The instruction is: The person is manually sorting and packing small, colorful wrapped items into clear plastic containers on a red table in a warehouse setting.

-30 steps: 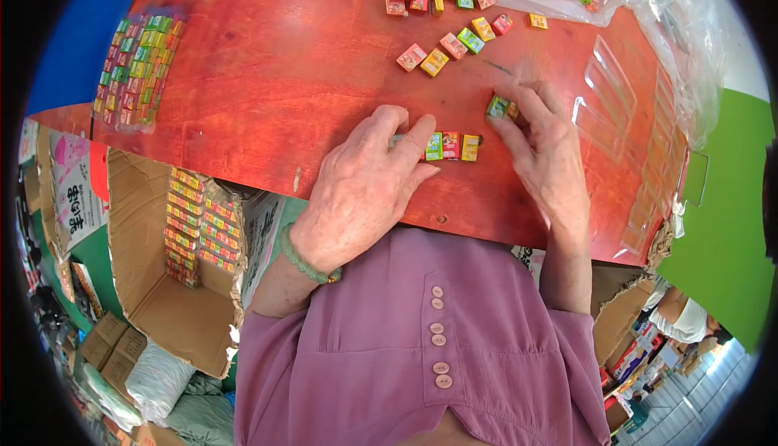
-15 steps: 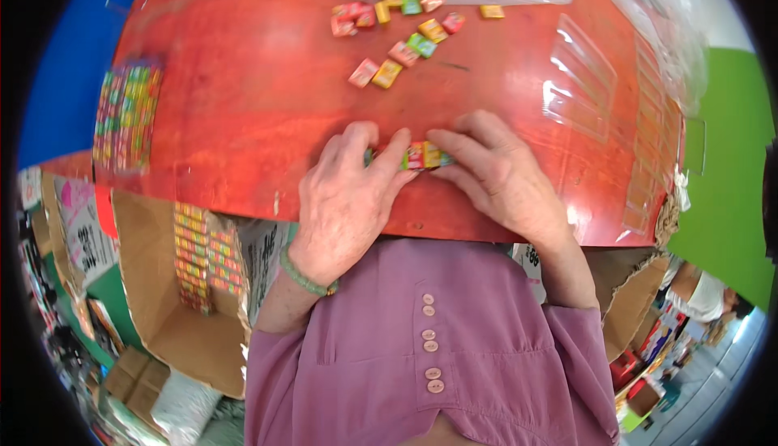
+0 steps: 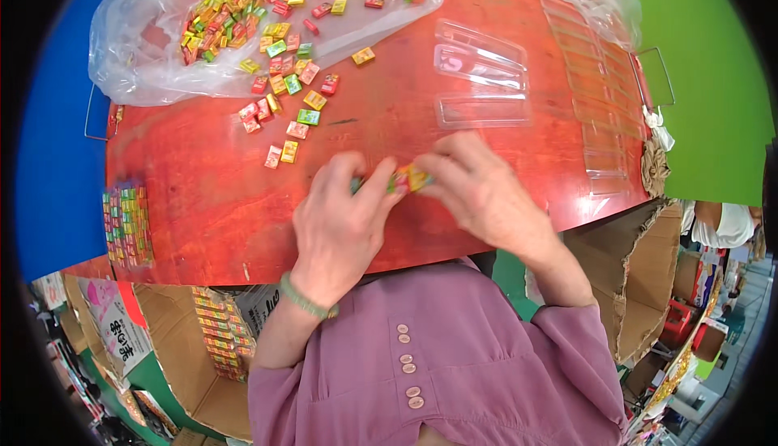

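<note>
Between my two hands, just above the red table (image 3: 203, 227), is a short row of small colourful boxed candies (image 3: 403, 179), a little blurred. My left hand (image 3: 340, 219) pinches its left end, with a green end showing between thumb and fingers. At the right end, the thumb and fingers of my right hand (image 3: 486, 195) close on the yellow part. Beyond my left hand lie a pink candy (image 3: 273, 156) and a yellow candy (image 3: 289, 151), side by side. Narrow clear plastic trays (image 3: 485, 110) lie past my right hand.
A big candy pile (image 3: 235, 17) rests on a clear plastic sheet (image 3: 154, 61) at the far left. More clear trays (image 3: 604, 154) line the right edge. Packed candy rows (image 3: 127, 223) stand at the left edge. Cardboard boxes (image 3: 174, 341) sit below, one holding packed candies (image 3: 219, 332).
My view has shifted, bringing the candy pile and more of the trays into sight. Both hands still hold the candy row, which now tilts up to the right.
</note>
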Motion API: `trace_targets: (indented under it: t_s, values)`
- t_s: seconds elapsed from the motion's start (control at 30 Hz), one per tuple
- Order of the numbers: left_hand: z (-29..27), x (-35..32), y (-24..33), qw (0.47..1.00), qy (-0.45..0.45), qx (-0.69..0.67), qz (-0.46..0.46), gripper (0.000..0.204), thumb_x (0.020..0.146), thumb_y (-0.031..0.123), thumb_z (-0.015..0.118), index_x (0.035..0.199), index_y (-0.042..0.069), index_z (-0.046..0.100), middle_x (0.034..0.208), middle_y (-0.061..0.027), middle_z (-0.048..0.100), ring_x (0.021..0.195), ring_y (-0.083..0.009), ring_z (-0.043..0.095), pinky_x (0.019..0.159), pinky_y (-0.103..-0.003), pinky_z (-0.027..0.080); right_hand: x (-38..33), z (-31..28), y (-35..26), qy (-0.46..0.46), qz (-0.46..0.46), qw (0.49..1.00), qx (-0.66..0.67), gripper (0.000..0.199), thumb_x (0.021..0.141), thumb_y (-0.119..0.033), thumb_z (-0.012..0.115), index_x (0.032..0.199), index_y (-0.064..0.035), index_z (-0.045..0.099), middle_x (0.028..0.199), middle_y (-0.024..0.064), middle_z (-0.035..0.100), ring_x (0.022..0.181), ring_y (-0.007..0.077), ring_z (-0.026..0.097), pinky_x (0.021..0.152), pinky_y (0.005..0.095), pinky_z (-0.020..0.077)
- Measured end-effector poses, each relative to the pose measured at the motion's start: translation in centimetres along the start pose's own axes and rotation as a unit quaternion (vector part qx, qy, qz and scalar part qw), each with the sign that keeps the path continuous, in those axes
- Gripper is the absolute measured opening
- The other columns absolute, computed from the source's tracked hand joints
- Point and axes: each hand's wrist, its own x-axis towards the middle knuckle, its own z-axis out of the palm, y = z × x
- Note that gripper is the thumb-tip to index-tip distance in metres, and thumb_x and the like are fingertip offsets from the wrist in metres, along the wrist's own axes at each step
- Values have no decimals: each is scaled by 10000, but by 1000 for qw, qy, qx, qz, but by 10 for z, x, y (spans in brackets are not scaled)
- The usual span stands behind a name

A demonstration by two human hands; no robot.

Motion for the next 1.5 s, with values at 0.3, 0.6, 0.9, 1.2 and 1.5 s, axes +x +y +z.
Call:
trace_targets:
  t_s: [0.3, 0.6, 0.9, 1.2, 1.5]
  values:
    - [80, 93, 32, 995, 9, -44, 89, 276, 861, 223, 790, 1095, 96, 716, 1008, -100, 583, 884, -278, 674, 690, -412, 580, -13, -59, 89, 37, 62, 997, -42, 327, 904, -79, 740, 1223, -27, 688, 1077, 158, 602, 1015, 339, 611, 881, 421, 517]
    - [99, 104, 36, 996, -27, -27, 78, 292, 867, 251, 795, 1108, 106, 718, 1030, -118, 575, 875, -289, 685, 692, -423, 591, -16, -58, 123, 13, 71, 997, -21, 364, 886, -103, 770, 1234, -32, 693, 1056, 140, 581, 953, 308, 609, 838, 404, 516]
    - [92, 102, 33, 996, -53, -36, 68, 466, 851, 250, 821, 1240, 56, 652, 1099, -134, 556, 942, -300, 687, 735, -434, 591, -17, -60, 118, 21, 145, 988, 56, 399, 870, -88, 799, 1244, -25, 676, 1066, 106, 570, 981, 241, 619, 821, 364, 532]
    - [69, 66, 29, 994, -62, 10, 93, 599, 821, 210, 819, 1305, -65, 599, 1324, -184, 575, 1232, -348, 567, 969, -444, 501, -44, -57, 106, 45, 80, 992, -92, 447, 855, -165, 806, 1249, 0, 674, 1264, 141, 666, 1137, 367, 615, 978, 454, 527]
    - [78, 54, 29, 986, -56, 81, 134, 594, 890, 278, 745, 1331, -97, 610, 1399, -213, 563, 1319, -359, 514, 1038, -491, 445, -60, -40, 97, 56, 95, 974, -198, 534, 883, -271, 783, 1343, -26, 663, 1422, 133, 626, 1314, 366, 543, 1092, 461, 461]
